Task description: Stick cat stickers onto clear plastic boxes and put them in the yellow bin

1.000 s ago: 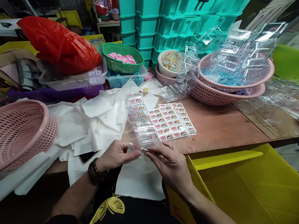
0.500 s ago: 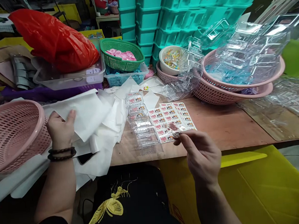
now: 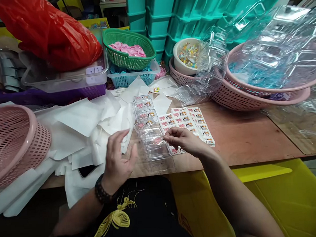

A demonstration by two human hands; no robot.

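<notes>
My right hand point(image 3: 181, 141) pinches the edge of a small clear sticker point(image 3: 157, 141) with red print. It is held over a row of overlapping clear plastic boxes point(image 3: 160, 163); whether the sticker touches one, I cannot tell. Several boxes farther back carry a cartoon sticker point(image 3: 145, 115) on top. Left of the row, my left hand point(image 3: 120, 157) hovers with thumb and fingers apart and nothing between them. Sticker sheets point(image 3: 200, 125) lie on the table just beyond my right hand, partly covered by it.
Loose white backing paper point(image 3: 81, 117) heaps on the left, partly over a phone point(image 3: 87, 170), beside a pink basket point(image 3: 39, 139). Pink baskets point(image 3: 252, 101) piled with clear plastic packs stand at right. Behind are a green basket point(image 3: 130, 60) of pink pieces and a white bowl point(image 3: 177, 62).
My left hand has let go of a white sheet on the paper heap and moved right toward the boxes. My right hand has carried the sticker left, from the sheets to over the row.
</notes>
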